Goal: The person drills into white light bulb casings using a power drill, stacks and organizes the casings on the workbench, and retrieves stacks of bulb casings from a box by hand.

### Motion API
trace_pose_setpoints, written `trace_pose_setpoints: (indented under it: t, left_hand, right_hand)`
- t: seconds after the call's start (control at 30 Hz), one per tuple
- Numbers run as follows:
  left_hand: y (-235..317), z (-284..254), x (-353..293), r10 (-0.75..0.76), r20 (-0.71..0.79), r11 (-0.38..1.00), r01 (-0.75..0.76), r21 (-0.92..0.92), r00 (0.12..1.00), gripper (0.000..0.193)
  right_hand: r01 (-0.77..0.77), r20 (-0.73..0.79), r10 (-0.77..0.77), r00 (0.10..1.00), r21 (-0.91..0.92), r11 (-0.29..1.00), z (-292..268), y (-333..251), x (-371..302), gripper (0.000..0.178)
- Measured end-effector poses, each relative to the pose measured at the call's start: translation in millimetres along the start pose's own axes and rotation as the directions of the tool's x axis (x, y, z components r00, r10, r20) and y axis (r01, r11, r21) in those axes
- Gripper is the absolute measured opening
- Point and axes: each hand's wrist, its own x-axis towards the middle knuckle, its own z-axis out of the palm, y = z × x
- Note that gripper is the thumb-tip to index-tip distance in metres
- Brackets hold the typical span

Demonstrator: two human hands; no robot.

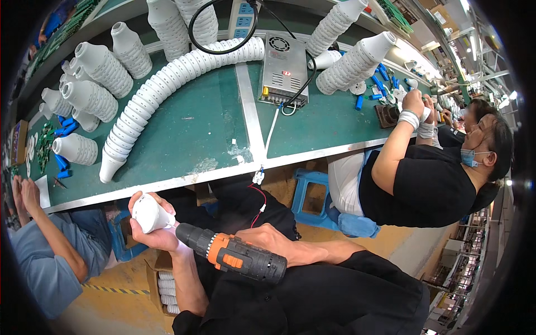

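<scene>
My left hand is wrapped round a white cone-shaped lamp housing, holding it just off the table's front edge. A black and orange cordless drill is gripped in my right hand. The drill's nose points left at the housing, and its light shines on my left palm and wrist. Whether its bit touches the housing is hidden by my hand. Beyond them, a long curved row of nested white housings lies on the green table.
Stacks of white housings stand at the left and back right. A metal power supply sits near a socket strip. Two co-workers sit on either side. A box of housings and a blue stool are below.
</scene>
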Motion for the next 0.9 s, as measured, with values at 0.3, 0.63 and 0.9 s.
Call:
trace_pose_setpoints:
  t: [0.3,0.63,0.9]
  left_hand:
    - [2.0,5.0,-0.7,-0.009,-0.038,1.000,0.010,0.025,0.999,0.055]
    - [1.0,0.2,-0.2,0.011,0.006,0.999,-0.012,0.029,1.000,0.055]
    - [0.6,-6.9,0.2,-0.009,0.048,1.000,0.010,-0.025,0.999,0.056]
  right_hand:
    - [-0.003,0.004,0.003,1.000,0.021,1.000,-0.4,-1.4,-0.2,0.023]
    - [-0.009,0.010,0.009,1.000,0.022,1.000,-3.1,-3.7,0.1,0.023]
    - [-0.005,-0.001,0.005,1.000,0.010,1.000,-2.6,-4.3,-0.6,0.023]
